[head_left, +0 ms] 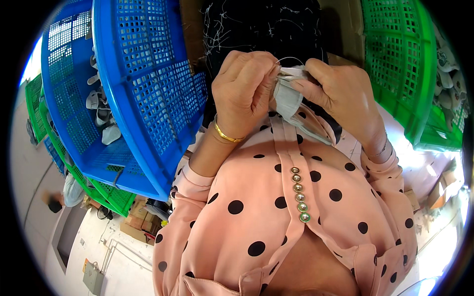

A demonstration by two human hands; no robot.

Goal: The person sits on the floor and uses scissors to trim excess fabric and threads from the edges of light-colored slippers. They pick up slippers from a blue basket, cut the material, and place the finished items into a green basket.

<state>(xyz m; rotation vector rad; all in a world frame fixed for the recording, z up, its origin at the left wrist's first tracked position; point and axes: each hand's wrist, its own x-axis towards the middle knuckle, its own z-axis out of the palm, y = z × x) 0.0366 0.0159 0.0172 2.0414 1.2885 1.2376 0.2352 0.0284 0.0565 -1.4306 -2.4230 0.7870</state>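
A pale grey and white shoe upper is held up in front of my chest between both hands. My left hand is closed, its fingertips pinching the piece's left edge near the top. With thumb and fingers, my right hand grips the opposite side. A thin pale thread loops above the piece between the two hands. Whether a needle or other small tool is in either hand's fingers cannot be made out. The lower part of the upper hangs down against my polka-dot shirt.
A blue plastic crate stands close on my left, with several pale shoes behind its wall. On the right is a green crate, with more pale shoes beside it. Black cloth strewn with thread ends lies beyond my hands.
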